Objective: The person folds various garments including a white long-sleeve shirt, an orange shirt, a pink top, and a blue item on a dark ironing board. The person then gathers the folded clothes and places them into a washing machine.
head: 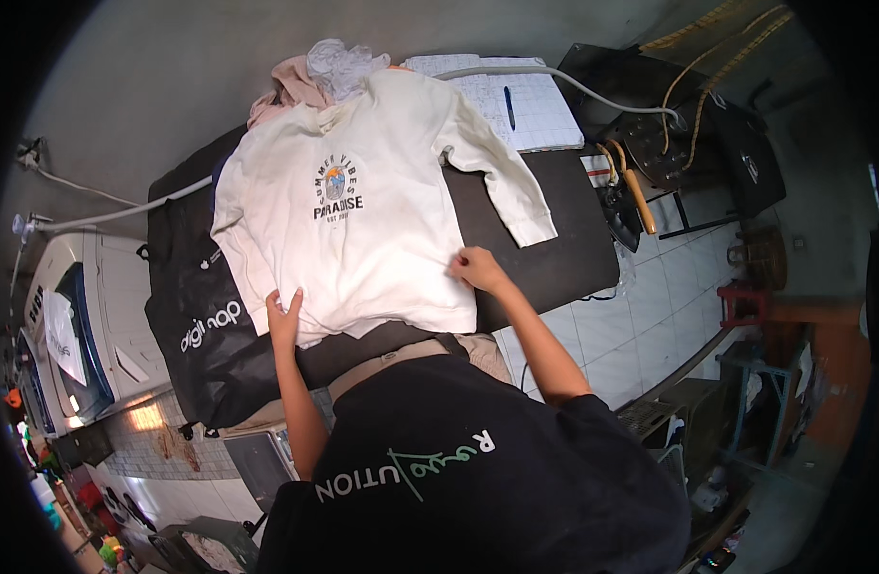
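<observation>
A white long-sleeved sweatshirt (389,244) with a printed chest lies spread on a dark padded ironing surface (554,269), its collar away from me and its hem towards me. My left hand (284,316) rests at its lower left, between the sleeve cuff and the hem, with thumb and fingers apart. At the right side edge, above the hem, my right hand (480,268) has curled fingers pinched at the cloth; the fingertips are blurred. The right sleeve (514,183) bends outwards over the padding, while the left sleeve (242,265) runs down along the body.
Behind the collar sit crumpled pink (285,86) and white cloths (342,64). An open notebook (532,107) carries a pen (509,107). Off the right end stands an iron (622,215) with a wooden handle. A black printed bag (202,323) covers the left end; a grey hose (597,97) crosses behind.
</observation>
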The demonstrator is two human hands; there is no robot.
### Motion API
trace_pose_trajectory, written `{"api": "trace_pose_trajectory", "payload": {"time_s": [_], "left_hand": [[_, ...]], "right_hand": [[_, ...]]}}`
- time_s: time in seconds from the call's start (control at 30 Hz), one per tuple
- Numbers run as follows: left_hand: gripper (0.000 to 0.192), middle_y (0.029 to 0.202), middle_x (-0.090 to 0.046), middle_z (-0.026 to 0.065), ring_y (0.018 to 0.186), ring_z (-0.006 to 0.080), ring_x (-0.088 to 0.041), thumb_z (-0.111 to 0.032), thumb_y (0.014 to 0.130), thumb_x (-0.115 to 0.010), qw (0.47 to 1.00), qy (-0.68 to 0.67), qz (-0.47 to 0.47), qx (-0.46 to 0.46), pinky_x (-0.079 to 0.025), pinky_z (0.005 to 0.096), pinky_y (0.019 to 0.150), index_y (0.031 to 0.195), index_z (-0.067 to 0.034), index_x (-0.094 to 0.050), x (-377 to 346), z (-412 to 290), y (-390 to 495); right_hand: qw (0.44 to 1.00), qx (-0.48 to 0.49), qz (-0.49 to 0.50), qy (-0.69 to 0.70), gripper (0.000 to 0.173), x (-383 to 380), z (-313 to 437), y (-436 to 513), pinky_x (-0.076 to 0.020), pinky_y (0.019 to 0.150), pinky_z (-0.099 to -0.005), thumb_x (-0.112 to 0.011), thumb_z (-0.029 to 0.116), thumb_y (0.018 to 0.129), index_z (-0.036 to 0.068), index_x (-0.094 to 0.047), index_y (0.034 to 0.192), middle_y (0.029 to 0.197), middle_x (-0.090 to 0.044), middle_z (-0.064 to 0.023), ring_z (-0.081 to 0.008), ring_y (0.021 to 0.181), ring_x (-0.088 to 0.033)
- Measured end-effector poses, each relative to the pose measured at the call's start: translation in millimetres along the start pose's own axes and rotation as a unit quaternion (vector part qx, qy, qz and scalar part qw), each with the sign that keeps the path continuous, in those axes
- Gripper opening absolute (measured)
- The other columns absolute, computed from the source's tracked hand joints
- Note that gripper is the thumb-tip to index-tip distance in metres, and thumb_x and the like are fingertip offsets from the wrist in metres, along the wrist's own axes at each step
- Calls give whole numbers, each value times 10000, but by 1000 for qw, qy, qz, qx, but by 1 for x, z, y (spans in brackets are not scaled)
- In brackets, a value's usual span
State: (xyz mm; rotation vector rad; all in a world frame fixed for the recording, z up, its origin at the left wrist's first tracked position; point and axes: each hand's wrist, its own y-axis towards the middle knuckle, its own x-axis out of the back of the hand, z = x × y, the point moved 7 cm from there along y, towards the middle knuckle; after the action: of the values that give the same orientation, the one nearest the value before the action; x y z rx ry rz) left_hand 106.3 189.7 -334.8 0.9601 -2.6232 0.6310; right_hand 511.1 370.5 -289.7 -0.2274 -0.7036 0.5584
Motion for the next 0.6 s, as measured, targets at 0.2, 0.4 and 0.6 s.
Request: {"api": "trace_pose_trajectory", "payload": {"time_s": [0.2, 0.4, 0.6], "left_hand": [[716, 1117, -513, 204, 1044, 254, -522, -380, 739, -780, 999, 23, -34, 14, -435, 335, 872, 1162, 98, -454, 6, -8, 10], [645, 1177, -533, 196, 1070, 255, -525, -272, 764, -685, 998, -38, 32, 46, -403, 322, 931, 1233, 90, -430, -17, -52, 5], [519, 1105, -593, 116, 994, 184, -555, -99, 762, -584, 971, -135, 190, -46, -420, 280, 891, 1249, 24, -455, -43, -179, -47]], "right_hand": [[931, -162, 239, -223, 174, 39, -37, -79, -510, 545, -309, -680, 177, 768, 4, -678, 752, 650, -659, -103, -190, 570, -641], [989, -10, -141, 38, 426, 23, -26, -37, -491, 679, -377, -689, 323, 798, -8, -620, 1057, 829, -631, -157, -272, 702, -613], [988, -11, -73, 139, 422, -21, 46, -3, -426, 801, -313, -679, 285, 815, -47, -543, 1037, 1002, -555, -119, -192, 950, -542]]}}
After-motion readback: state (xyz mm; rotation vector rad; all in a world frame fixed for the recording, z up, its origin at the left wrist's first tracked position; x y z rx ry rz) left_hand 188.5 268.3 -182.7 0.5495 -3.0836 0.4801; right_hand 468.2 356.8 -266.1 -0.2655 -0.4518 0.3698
